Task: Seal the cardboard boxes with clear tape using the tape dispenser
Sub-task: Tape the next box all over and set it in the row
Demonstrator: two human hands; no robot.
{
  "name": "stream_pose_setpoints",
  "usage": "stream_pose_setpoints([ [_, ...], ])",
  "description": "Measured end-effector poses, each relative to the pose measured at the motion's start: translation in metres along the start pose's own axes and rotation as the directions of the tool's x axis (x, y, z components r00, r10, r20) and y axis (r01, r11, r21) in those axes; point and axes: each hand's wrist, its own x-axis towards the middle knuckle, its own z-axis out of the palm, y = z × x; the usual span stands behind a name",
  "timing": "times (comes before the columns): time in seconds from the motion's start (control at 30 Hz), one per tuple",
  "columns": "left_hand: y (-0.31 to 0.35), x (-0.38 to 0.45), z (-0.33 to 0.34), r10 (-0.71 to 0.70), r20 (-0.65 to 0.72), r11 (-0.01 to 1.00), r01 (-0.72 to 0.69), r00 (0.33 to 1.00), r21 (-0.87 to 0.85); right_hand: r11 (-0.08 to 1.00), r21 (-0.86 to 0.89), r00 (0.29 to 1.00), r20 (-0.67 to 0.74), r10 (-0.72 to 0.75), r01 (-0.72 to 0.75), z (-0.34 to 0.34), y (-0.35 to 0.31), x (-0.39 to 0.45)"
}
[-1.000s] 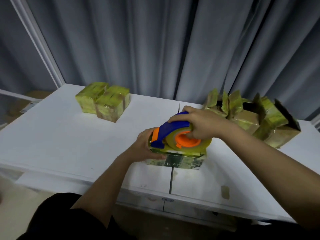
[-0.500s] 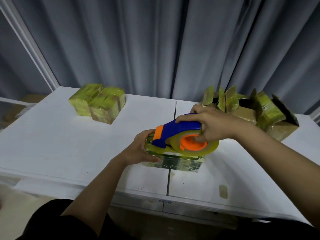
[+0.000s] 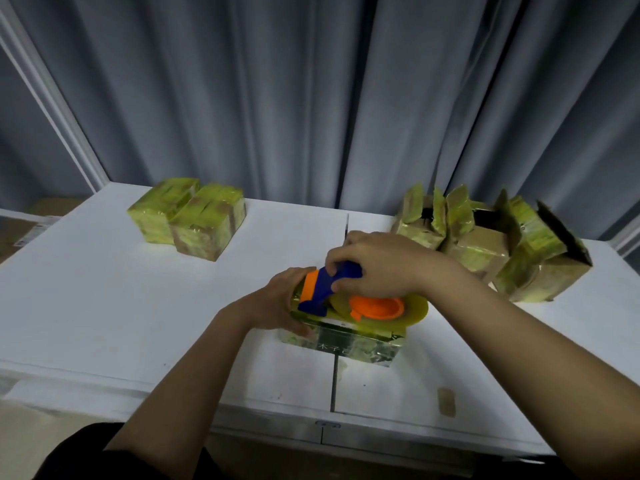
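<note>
From the head camera, a white desk [image 3: 104,306] runs across the view in front of grey curtains [image 3: 311,98], with a seam down its middle.

A small cardboard box [image 3: 349,344] wrapped in shiny tape sits on that seam, near the desk's front edge. The left hand [image 3: 277,303] wraps around the box's left end, thumb on the near face and fingers curled over the top, pressing it in place. The right hand [image 3: 377,265] is closed around the blue handle of the tape dispenser [image 3: 349,299], whose orange hub and roll of clear yellowish tape [image 3: 415,308] lie flat over the top of the box; the dispenser's blue and orange nose reaches the box's left end, just beside the left hand's fingers.

Toward the desk's back left corner, two sealed boxes [image 3: 194,220] stand side by side, touching, both covered in tape. Along the back edge on the right, a cluster of open boxes [image 3: 491,247] stands with flaps raised, just behind the right wrist. A small scrap of tape [image 3: 446,401] lies on the desk near the front edge, right of the seam.
</note>
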Motion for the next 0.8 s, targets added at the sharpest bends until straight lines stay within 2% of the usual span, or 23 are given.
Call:
stream_pose_setpoints([
  [0.13, 0.006, 0.003, -0.001, -0.041, 0.021, 0.998, 0.040, 0.999, 0.045, 1.000, 0.003, 0.993, 0.118, 0.019, -0.019, -0.010, 0.001, 0.005],
  [0.2, 0.007, 0.002, -0.001, -0.046, 0.021, 0.998, 0.045, 0.999, 0.039, 0.995, -0.095, 0.987, 0.159, 0.008, 0.008, -0.011, 0.002, 0.006],
  [0.27, 0.006, -0.001, 0.000, -0.039, 0.009, 0.999, 0.039, 0.999, 0.016, 0.978, -0.206, 0.985, 0.171, -0.006, 0.041, -0.010, 0.002, 0.004],
  [0.43, 0.004, -0.008, 0.003, -0.011, -0.037, 0.999, 0.009, 0.999, -0.038, 0.965, -0.262, 0.979, 0.198, 0.040, 0.013, -0.023, 0.002, -0.014],
  [0.57, 0.000, -0.009, 0.002, -0.042, -0.012, 0.998, 0.041, 0.999, -0.043, 0.974, -0.226, 0.984, 0.165, 0.063, -0.025, -0.022, 0.005, -0.029],
  [0.7, 0.000, -0.006, 0.000, -0.099, 0.037, 0.994, 0.098, 0.994, 0.040, 0.976, -0.193, 0.982, 0.137, 0.133, -0.105, -0.030, 0.031, -0.064],
  [0.8, 0.007, 0.000, -0.003, -0.131, 0.084, 0.984, 0.119, 0.988, 0.133, 0.990, -0.104, 0.988, 0.111, 0.110, -0.098, -0.020, 0.041, -0.081],
])
